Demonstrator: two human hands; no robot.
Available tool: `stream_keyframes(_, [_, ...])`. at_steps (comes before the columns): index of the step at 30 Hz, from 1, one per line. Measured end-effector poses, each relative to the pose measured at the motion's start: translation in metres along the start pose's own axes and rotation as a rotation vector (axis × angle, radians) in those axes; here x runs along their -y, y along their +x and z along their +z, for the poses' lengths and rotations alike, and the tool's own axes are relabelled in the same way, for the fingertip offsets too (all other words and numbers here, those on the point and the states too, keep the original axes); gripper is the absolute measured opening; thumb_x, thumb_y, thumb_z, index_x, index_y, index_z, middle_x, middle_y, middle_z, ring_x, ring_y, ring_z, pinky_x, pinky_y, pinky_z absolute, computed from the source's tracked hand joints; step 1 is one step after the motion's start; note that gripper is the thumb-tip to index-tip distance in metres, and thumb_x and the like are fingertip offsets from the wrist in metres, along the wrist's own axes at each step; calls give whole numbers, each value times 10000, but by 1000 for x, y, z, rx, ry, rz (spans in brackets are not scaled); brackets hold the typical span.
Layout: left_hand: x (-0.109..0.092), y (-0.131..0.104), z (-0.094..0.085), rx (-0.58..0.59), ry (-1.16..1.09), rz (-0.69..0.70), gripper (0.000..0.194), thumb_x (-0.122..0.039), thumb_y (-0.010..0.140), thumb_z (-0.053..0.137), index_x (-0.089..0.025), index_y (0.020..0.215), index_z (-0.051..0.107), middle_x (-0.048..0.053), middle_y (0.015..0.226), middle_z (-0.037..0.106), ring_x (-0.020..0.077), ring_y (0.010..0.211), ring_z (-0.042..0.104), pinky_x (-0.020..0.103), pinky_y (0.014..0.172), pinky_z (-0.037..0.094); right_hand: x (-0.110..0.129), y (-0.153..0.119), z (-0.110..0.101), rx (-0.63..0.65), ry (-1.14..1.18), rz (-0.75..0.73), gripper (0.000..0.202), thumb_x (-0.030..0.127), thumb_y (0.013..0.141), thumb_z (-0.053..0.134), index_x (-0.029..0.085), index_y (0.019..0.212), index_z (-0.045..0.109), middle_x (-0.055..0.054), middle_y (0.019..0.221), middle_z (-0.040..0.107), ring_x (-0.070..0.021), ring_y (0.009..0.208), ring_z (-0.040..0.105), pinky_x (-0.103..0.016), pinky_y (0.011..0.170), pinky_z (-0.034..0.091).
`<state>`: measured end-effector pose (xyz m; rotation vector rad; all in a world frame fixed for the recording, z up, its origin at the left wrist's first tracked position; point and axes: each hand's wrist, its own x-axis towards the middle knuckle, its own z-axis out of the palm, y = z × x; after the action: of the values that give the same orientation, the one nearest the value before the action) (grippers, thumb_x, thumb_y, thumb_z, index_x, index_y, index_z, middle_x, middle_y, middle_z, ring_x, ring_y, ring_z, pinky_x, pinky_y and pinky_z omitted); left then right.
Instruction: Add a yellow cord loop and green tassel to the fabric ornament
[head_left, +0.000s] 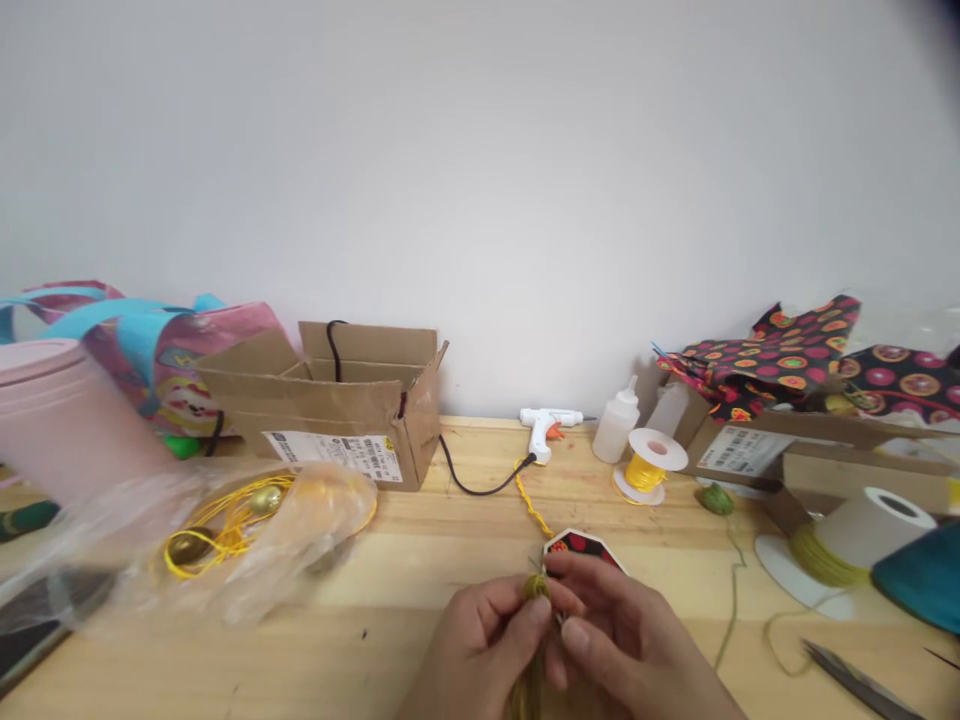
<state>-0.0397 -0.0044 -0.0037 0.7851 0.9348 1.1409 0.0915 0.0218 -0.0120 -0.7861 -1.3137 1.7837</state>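
Low in the middle of the head view, my left hand [487,640] pinches an olive-green thread tassel [534,590] near its looped top. The strands hang down below my thumb. My right hand [626,635] is close against the tassel's right side, its thumb and fingers bent together. Something small and shiny shows by the right thumb tip, too blurred to name. Just behind my fingers lies an octagonal, white-edged piece with dark, red-patterned fabric [581,545], partly covered by the right hand. A twisted yellow cord [534,505] runs from it toward the back.
A white glue gun [546,432], squeeze bottle [616,425] and yellow cord spool [646,470] stand behind. Scissors [855,680] and an olive thread spool [829,555] lie right. Cardboard box [360,400], plastic bag [300,540] and pink container [75,420] occupy the left.
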Motion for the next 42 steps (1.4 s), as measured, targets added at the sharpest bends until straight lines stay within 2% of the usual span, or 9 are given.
stream_keyframes(3, [-2,-2,3,-12,63,-2,252,-332,715,561,-118,811,654,-27,430,504,119,480,484,247,558,372,3,0,3,125,0,57,315,417,636,634,153,798,584,22,577,500,-84,525,468,-194,533,344])
stream_keyframes(6, [-5,-2,3,-50,94,10,244,-336,706,568,-127,795,659,-23,443,523,119,487,479,238,564,368,11,1,-1,177,-112,91,326,465,640,605,140,673,606,27,537,469,-65,475,373,-182,483,294])
stream_keyframes(9, [-8,-1,0,-130,149,36,225,-312,707,575,-123,792,663,-18,457,545,114,497,475,218,568,356,17,2,-8,126,-310,113,353,471,701,539,137,633,633,40,493,405,-59,448,288,-185,442,246])
stream_keyframes(11, [-8,0,-2,-127,142,21,241,-315,710,574,-122,828,657,-17,458,555,111,495,479,209,560,352,19,2,-12,42,-440,92,360,451,730,514,136,606,639,35,477,405,-70,462,309,-189,443,251])
stream_keyframes(17, [2,3,-7,-57,-93,-82,215,-313,702,586,-137,809,647,15,616,607,91,470,489,209,490,356,26,-3,-14,-225,-675,-182,242,357,753,516,183,701,676,-15,600,590,-133,562,497,-202,494,365])
stream_keyframes(23, [5,3,-5,-47,-221,-99,174,-259,723,550,-119,777,639,17,613,578,74,420,446,205,427,342,28,-13,-10,-184,-923,-513,168,226,762,508,215,824,664,-13,558,604,-120,468,506,-204,448,381])
stream_keyframes(29, [1,2,-2,-31,-254,-146,159,-164,679,538,-115,784,647,-7,537,542,60,376,386,195,383,312,27,-13,-9,-122,-961,-584,141,181,752,520,213,784,655,-7,545,615,-105,452,523,-182,446,395])
stream_keyframes(35, [5,2,-3,-16,-222,-116,179,-202,701,520,-107,783,648,-7,499,526,75,398,389,202,401,314,25,-14,-9,-103,-994,-632,147,162,743,521,182,789,659,-28,542,609,-111,459,535,-183,443,408])
stream_keyframes(42, [1,0,-1,24,-212,-155,267,-247,749,410,-109,717,636,21,567,543,93,451,407,215,433,315,21,-16,-9,-243,-1059,-749,128,149,738,522,172,758,646,-8,479,558,-96,398,487,-189,385,360])
